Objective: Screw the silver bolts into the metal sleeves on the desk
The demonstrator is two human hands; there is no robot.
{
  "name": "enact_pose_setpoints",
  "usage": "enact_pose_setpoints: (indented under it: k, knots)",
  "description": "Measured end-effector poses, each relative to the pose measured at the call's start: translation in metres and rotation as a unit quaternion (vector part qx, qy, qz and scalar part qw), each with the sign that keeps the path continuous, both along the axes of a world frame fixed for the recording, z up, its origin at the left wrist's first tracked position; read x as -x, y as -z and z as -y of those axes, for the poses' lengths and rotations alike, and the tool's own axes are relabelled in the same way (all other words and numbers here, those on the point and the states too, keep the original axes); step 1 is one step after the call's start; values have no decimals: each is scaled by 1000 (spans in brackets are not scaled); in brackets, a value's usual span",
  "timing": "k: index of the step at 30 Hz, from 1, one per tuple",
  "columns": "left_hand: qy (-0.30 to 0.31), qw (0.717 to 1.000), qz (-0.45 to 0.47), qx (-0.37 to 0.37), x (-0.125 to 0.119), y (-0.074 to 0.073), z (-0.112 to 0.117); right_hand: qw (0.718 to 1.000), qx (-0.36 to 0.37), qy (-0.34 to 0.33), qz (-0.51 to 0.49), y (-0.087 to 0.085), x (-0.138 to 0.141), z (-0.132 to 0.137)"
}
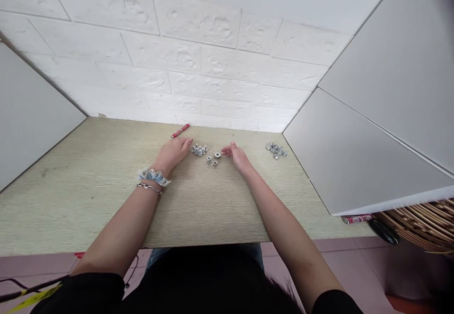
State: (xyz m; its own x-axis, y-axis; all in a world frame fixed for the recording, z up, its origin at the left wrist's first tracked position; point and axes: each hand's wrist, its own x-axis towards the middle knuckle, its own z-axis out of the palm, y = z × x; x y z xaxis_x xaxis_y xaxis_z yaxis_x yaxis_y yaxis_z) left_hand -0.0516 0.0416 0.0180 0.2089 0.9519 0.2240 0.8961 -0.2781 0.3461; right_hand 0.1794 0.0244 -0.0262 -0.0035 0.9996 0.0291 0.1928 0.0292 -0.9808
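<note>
Several silver bolts stand in a cluster on the table, most with their shanks up. Just left of them my left hand rests palm down, fingers stretched towards the bolts and seemingly holding nothing. A washer, perhaps more than one stacked, lies to the right of the bolts. In front of it are nuts, a taller pile and a smaller one. My right hand is beside the washer, thumb up and fingers apart, with nothing visible in it.
Several shiny screws lie in a loose heap at the right. A red marker-like tube lies near the white brick wall. White panels bound the table. A woven basket stands at the lower right.
</note>
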Motion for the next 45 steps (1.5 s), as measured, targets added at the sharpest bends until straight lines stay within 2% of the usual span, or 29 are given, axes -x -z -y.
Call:
enact_pose_setpoints:
  k: [3, 6, 9, 13, 23, 45]
  knots:
    - [19, 997, 66, -19, -5, -1, 4, 1000, -1, -2, -10, -1, 0, 0]
    - [88, 991, 98, -19, -11, -1, 8, 1000, -3, 1, -18, -1, -1, -1]
    - [131, 988, 80, 4, -16, 2, 9, 1000, -4, 3, -19, -1, -1, -1]
    - [155, 987, 29, 10, -19, 9, 5, 1000, 0, -2, -12, 1, -1, -3]
    - [169, 985, -37, -5, -22, 20, -2, 1000, -16, 2, 10, 7, 0, -7]
    - [165, 986, -4, 1, -20, 15, 0, 1000, -11, 7, 7, 4, 0, -4]
